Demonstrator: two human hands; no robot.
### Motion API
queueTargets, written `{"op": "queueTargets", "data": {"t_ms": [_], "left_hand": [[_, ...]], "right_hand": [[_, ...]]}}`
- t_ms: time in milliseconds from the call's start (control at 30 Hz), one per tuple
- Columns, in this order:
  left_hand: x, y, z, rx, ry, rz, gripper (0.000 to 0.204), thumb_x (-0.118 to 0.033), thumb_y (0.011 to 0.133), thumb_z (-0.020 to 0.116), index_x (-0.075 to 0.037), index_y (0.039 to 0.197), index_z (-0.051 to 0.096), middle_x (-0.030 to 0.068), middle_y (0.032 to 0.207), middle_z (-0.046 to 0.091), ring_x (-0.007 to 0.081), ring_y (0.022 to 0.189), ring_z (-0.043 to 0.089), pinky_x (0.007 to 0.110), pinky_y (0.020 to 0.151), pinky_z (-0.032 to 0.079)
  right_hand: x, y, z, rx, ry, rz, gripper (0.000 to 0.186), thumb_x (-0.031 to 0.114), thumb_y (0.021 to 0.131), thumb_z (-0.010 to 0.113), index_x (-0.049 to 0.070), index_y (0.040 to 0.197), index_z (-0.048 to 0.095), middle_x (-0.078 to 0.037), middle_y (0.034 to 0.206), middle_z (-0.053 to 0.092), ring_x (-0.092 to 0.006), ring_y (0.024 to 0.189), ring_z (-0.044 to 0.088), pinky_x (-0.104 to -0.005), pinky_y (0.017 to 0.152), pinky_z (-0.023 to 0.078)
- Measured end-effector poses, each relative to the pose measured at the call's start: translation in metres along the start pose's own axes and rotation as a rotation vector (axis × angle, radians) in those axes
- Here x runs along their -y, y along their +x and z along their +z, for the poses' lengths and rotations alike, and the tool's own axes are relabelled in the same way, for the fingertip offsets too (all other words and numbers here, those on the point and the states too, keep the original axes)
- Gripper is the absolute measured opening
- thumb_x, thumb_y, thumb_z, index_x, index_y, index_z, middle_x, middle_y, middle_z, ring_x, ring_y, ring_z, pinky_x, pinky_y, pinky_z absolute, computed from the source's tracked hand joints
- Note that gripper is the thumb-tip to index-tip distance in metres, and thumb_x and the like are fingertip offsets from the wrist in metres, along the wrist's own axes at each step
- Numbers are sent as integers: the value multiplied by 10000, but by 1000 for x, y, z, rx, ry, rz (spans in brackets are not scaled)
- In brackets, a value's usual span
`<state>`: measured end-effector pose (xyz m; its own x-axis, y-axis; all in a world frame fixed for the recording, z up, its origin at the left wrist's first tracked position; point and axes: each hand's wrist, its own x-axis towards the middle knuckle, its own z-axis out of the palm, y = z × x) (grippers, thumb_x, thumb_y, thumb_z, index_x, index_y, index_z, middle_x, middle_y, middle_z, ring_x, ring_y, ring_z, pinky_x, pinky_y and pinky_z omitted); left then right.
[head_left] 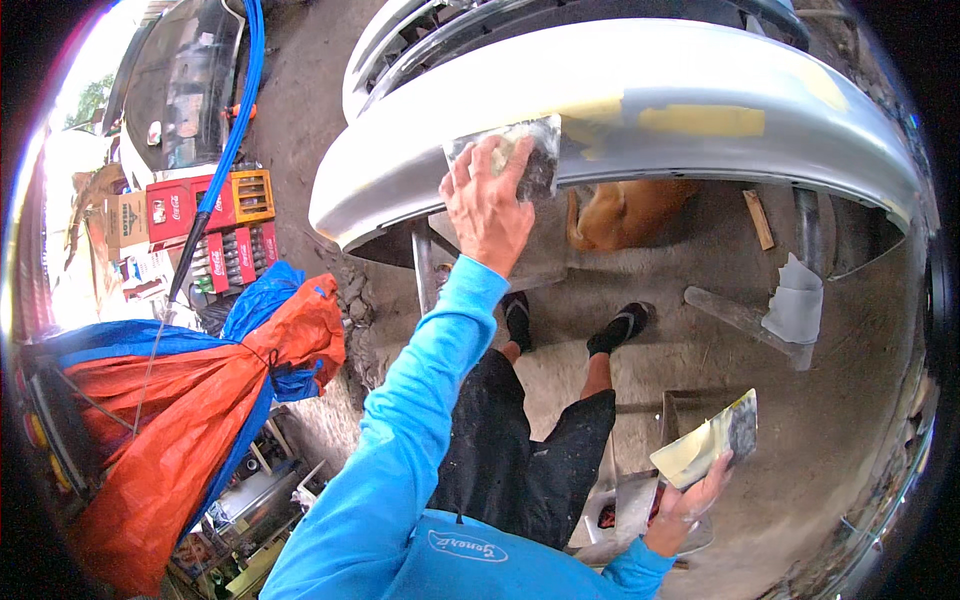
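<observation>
In front of me is a curved silver bumper (400, 150), raised on a stand, with pale yellow filler patches (702, 121) on its face. My left hand (490, 215) is closed on a thin, flat putty spreader (540, 165) smeared with filler. The spreader lies against the bumper's front, left of the middle, its upper edge near the yellow streak. Lower right, my right hand (692, 500) grips a flat putty board (708, 440), well apart from the bumper. Cream filler covers part of the board; its right part looks dark grey.
A brown dog (630, 215) lies under the bumper. Stand legs (740, 318) and a wood piece (759, 220) are on the right. Leftward are an orange and blue tarp (200, 400), bottle crates (240, 258) and a blue hose (235, 135). Another bumper-like part (390, 45) stands behind.
</observation>
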<state>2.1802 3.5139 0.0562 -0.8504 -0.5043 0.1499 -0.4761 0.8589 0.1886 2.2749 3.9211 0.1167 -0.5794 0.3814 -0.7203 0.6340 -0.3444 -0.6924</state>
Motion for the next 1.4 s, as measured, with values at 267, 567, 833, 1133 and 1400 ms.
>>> {"op": "queueTargets", "data": {"t_ms": [267, 567, 833, 1133, 1400], "left_hand": [[2, -26, 26, -86, 14, -19, 814, -2, 603, 665, -314, 1353, 612, 47, 1354, 527, 338, 1298, 458, 497, 1082, 358], [73, 22, -44, 83, -159, 16, 451, -49, 760, 720, -186, 1191, 708, 116, 1147, 672, 327, 1055, 642, 451, 914, 497], [111, 85, -50, 354, -208, -21, 309, -191, 881, 695, -146, 1184, 731, 160, 1050, 696, 347, 994, 662, 429, 909, 506], [85, 4, -60, 409, -48, 60, 447, -26, 702, 627, -164, 1114, 729, 103, 1126, 696, 350, 1074, 633, 474, 932, 507], [-37, -135, -117, 535, -933, 321, 643, -109, 708, 759, -217, 1329, 631, 160, 1294, 567, 389, 1232, 538, 518, 1061, 412]], "right_hand": [[-1, -2, 1, 28, 7, -6, 552, 365, 1018, 563, 33, 1441, 441, -130, 1426, 526, -259, 1262, 554, -418, 1042, 472], [2, -4, 3, 14, -58, -33, 567, 376, 1010, 574, 16, 1428, 442, -138, 1413, 532, -260, 1238, 568, -417, 1013, 496], [5, -11, 12, 58, -3, 4, 530, 363, 1017, 568, 28, 1415, 463, -126, 1380, 558, -254, 1218, 582, -409, 998, 504], [8, -15, 19, 97, -16, -29, 529, 346, 1000, 599, 20, 1397, 469, -137, 1368, 566, -273, 1204, 595, -427, 997, 512], [-11, -44, 71, 290, -162, 134, 547, 340, 1004, 590, 21, 1418, 427, -156, 1349, 577, -304, 1180, 619, -462, 988, 525]]}}
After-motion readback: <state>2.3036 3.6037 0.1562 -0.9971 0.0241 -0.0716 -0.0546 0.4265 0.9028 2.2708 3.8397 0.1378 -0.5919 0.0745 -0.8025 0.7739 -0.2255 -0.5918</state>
